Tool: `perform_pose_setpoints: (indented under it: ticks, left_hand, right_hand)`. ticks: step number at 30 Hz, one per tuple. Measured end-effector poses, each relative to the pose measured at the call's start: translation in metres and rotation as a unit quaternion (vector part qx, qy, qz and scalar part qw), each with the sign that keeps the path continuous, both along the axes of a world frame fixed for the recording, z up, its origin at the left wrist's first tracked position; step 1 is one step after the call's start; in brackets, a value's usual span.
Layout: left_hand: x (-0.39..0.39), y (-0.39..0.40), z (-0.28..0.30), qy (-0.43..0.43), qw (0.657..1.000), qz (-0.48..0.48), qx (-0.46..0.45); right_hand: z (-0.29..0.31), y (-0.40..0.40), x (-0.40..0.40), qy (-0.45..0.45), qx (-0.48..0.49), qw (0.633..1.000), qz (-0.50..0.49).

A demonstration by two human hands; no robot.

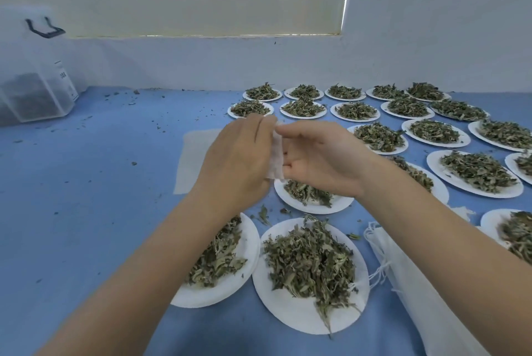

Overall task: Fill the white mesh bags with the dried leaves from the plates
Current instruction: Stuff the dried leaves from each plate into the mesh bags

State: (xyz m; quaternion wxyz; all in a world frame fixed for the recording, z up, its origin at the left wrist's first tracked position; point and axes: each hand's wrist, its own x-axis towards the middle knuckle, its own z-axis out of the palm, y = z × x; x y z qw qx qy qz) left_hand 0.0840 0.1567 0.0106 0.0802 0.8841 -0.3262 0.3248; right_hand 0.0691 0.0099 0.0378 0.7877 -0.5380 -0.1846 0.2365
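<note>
Both hands pinch one small white mesh bag (275, 158) between them, raised above the table: the left hand (240, 158) grips it from the left with its fingers curled round the soft cloth, and the right hand (319, 155) nips the top edge between thumb and forefinger, its other fingers loosely bent under the bag. The bag hangs as a limp, thin strip of fine weave. Just below it sits a round white paper plate (312, 206) heaped with dried leaves (309, 193), crinkled and grey-green. Nearer the person lie two larger-looking plates, one (305, 312) piled with long curled leaves and stems, the other (230, 283) partly hidden by the left forearm. To the right a stack of flat white bags (417, 295) with thin drawstrings rests on the blue tabletop (95, 211). More plates of leaves stand in rows toward the pale wall. Another flat mesh sheet (193, 159) lies behind the left hand, and a clear plastic box (34, 93) stands at far left.
</note>
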Motion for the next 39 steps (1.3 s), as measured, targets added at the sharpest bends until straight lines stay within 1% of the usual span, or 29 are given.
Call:
perform_pose_setpoints:
  ticks: [2, 3, 5, 6, 7, 8, 9, 10, 11, 12, 13, 14, 16, 18, 20, 24, 27, 31, 33, 36, 39]
  left_hand:
    - [-0.005, 0.004, 0.000, -0.061, 0.998, 0.008, -0.015]
    - [-0.008, 0.007, -0.001, -0.069, 0.997, 0.011, -0.015]
    - [-0.014, 0.013, -0.004, -0.062, 0.998, 0.014, -0.018]
    - [-0.018, 0.017, -0.006, -0.052, 0.998, 0.019, -0.019]
    - [-0.021, 0.021, -0.008, -0.040, 0.999, 0.024, -0.015]
    - [-0.025, 0.024, -0.011, -0.025, 0.999, 0.029, -0.009]
    - [-0.027, 0.028, -0.014, -0.012, 0.999, 0.033, 0.001]
    - [-0.030, 0.031, -0.018, 0.006, 0.999, 0.040, 0.015]
    - [-0.032, 0.033, -0.021, 0.030, 0.998, 0.050, 0.035]
    - [-0.035, 0.034, -0.025, 0.055, 0.995, 0.062, 0.055]
    - [-0.037, 0.035, -0.028, 0.074, 0.992, 0.072, 0.073]
    - [-0.037, 0.035, -0.032, 0.085, 0.990, 0.077, 0.086]
    - [-0.037, 0.035, -0.037, 0.092, 0.988, 0.076, 0.101]
    - [-0.039, 0.034, -0.039, 0.087, 0.987, 0.080, 0.112]
    - [-0.039, 0.034, -0.041, 0.079, 0.987, 0.077, 0.115]
    - [-0.037, 0.033, -0.043, 0.073, 0.990, 0.069, 0.101]
    - [-0.036, 0.034, -0.045, 0.080, 0.991, 0.064, 0.091]
    - [-0.032, 0.033, -0.042, 0.090, 0.992, 0.059, 0.069]
    - [-0.030, 0.032, -0.039, 0.094, 0.993, 0.054, 0.050]
    - [-0.027, 0.028, -0.033, 0.100, 0.993, 0.054, 0.044]
    - [-0.027, 0.022, -0.032, 0.097, 0.993, 0.058, 0.041]
  right_hand:
    - [0.000, 0.003, -0.004, -0.013, -0.019, 1.000, 0.005]
    - [-0.001, 0.004, -0.005, -0.021, -0.043, 0.999, -0.007]
    - [-0.004, 0.000, -0.010, -0.063, -0.125, 0.989, -0.053]
    - [-0.006, -0.004, -0.014, -0.105, -0.185, 0.974, -0.081]
    - [-0.008, -0.009, -0.019, -0.161, -0.262, 0.945, -0.112]
    - [-0.011, -0.015, -0.023, -0.223, -0.351, 0.898, -0.144]
    - [-0.014, -0.022, -0.027, -0.280, -0.443, 0.836, -0.163]
    - [-0.017, -0.028, -0.030, -0.322, -0.527, 0.770, -0.160]
    - [-0.020, -0.032, -0.032, -0.345, -0.597, 0.712, -0.136]
    - [-0.025, -0.033, -0.033, -0.351, -0.648, 0.669, -0.100]
    - [-0.029, -0.033, -0.034, -0.350, -0.678, 0.644, -0.062]
    - [-0.035, -0.031, -0.034, -0.348, -0.694, 0.629, -0.032]
    - [-0.047, -0.025, -0.033, -0.355, -0.710, 0.609, 0.000]
    - [-0.058, -0.019, -0.031, -0.358, -0.723, 0.591, 0.010]
    - [-0.065, -0.016, -0.029, -0.358, -0.727, 0.586, 0.018]
    - [-0.068, -0.015, -0.026, -0.363, -0.705, 0.610, 0.007]
    - [-0.059, -0.018, -0.025, -0.363, -0.674, 0.643, -0.027]
    - [-0.031, -0.026, -0.026, -0.350, -0.615, 0.699, -0.100]
    - [-0.017, -0.028, -0.029, -0.351, -0.589, 0.717, -0.127]
    - [-0.005, -0.025, -0.031, -0.367, -0.579, 0.716, -0.137]
    - [-0.001, -0.016, -0.031, -0.394, -0.586, 0.697, -0.125]
